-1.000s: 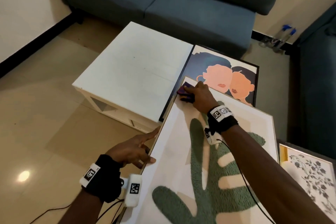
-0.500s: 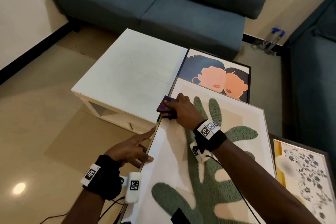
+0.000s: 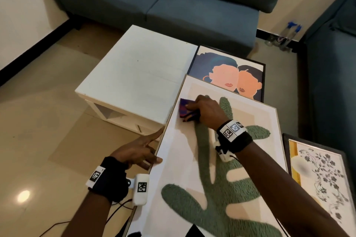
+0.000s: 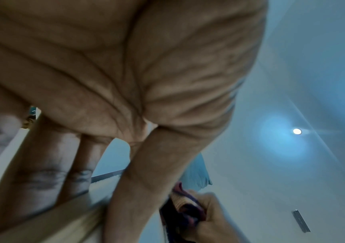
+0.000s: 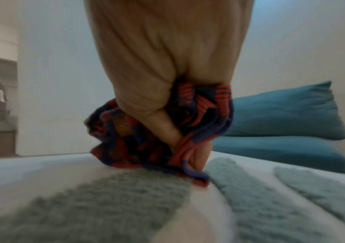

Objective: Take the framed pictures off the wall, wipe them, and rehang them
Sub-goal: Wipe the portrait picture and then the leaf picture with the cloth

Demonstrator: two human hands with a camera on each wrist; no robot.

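Observation:
A large light-framed picture with a green leaf shape (image 3: 185,159) lies flat in front of me, overlapping a black-framed picture of two faces (image 3: 229,75). My right hand (image 3: 200,110) grips a bunched purple and red cloth (image 3: 184,109) and presses it on the leaf picture near its left edge; the same cloth (image 5: 190,125) fills the right wrist view. My left hand (image 3: 146,150) lies at the picture's left rim, fingers straight along the frame edge (image 4: 67,212) and thumb on top.
A white low table (image 3: 134,75) stands left of the pictures. A third framed picture with a floral pattern (image 3: 319,175) lies at the right. A blue sofa (image 3: 154,0) is behind and another (image 3: 335,82) at the right. Two bottles (image 3: 287,34) stand by the wall.
My right hand has drawn the cloth from the picture's far left corner down along the left side, toward me. The left hand has stayed on the frame's edge.

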